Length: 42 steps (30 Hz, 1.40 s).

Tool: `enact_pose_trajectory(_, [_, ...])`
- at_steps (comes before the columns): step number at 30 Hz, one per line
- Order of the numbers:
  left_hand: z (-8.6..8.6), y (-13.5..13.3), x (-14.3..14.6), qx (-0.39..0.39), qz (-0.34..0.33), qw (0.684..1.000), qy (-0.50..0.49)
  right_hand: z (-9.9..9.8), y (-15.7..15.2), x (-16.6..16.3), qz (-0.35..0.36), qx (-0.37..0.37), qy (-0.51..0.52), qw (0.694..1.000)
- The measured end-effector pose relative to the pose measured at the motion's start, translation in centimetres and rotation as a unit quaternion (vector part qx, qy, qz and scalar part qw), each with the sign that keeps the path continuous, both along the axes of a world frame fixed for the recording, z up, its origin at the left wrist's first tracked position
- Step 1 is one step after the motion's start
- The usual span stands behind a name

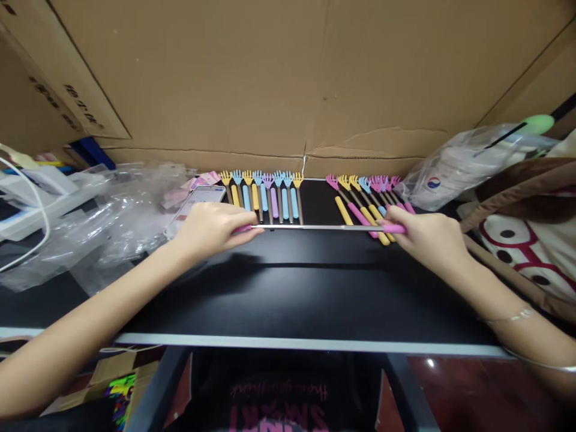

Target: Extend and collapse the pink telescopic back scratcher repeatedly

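Between my two hands a telescopic back scratcher [310, 227] is stretched out level above the black table. My left hand [213, 227] is closed on its pink end, where the claw is hidden in my fingers. The pink handle at the other end is gripped by my right hand [425, 231]. Behind my left hand lies a row of back scratchers [274, 201] with yellow, blue and purple heads and handles. A second group of back scratchers [366, 204], pink, yellow and blue, lies slanted just behind my right hand.
Clear plastic bags [121, 222] and a phone [202, 195] lie on the left of the black table [306, 300]. On the right are a bagged cup [454, 174] and a plush-looking bag [526, 240]. A cardboard wall [279, 78] closes off the back.
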<state>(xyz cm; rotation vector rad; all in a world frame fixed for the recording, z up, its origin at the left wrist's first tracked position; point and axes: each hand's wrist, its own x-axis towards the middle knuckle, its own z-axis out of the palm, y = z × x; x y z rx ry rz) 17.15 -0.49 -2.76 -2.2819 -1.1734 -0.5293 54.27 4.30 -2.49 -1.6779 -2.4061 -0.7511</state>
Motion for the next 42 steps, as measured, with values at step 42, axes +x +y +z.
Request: enact_pose_trajectory(42, [0.2,-0.2,9.2,-0.050,-0.062,0.993,0.090,-0.2,-3.4,-8.2,0.092,-0.008,-0.011,0.996])
